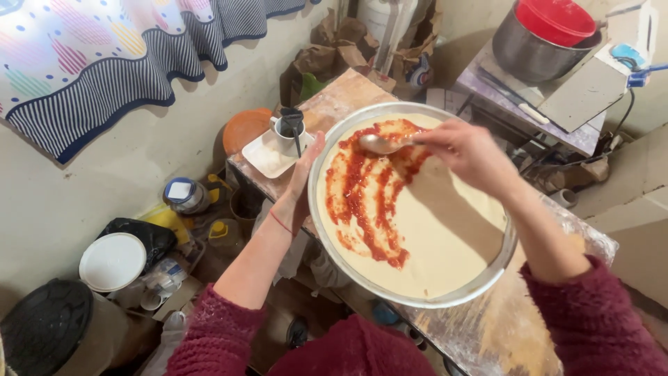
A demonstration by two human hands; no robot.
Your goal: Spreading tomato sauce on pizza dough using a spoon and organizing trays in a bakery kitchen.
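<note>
Sauce going on the dough, spoon lying crosswise!
Left hand (300, 179), fingers flat together, steadies the round metal pan (334, 257) on the floured table (501, 334); pale dough (431, 244) streaked red; right hand (465, 150) pinches the spoon (381, 144), bowl pointing left.

Pale cream dough (431, 244) streaked with red sauce (365, 198) lies in a silvery pan (327, 237); the spoon (381, 143) is silver too. Both sleeves (223, 334) are fuzzy maroon, and a thin red band (280, 223) circles the wrist. The curtain (104, 63) shows navy-and-white stripes below pastel dots. A red lid (557, 19) tops a grey pot (529, 52), and the tray (268, 154) is white
</note>
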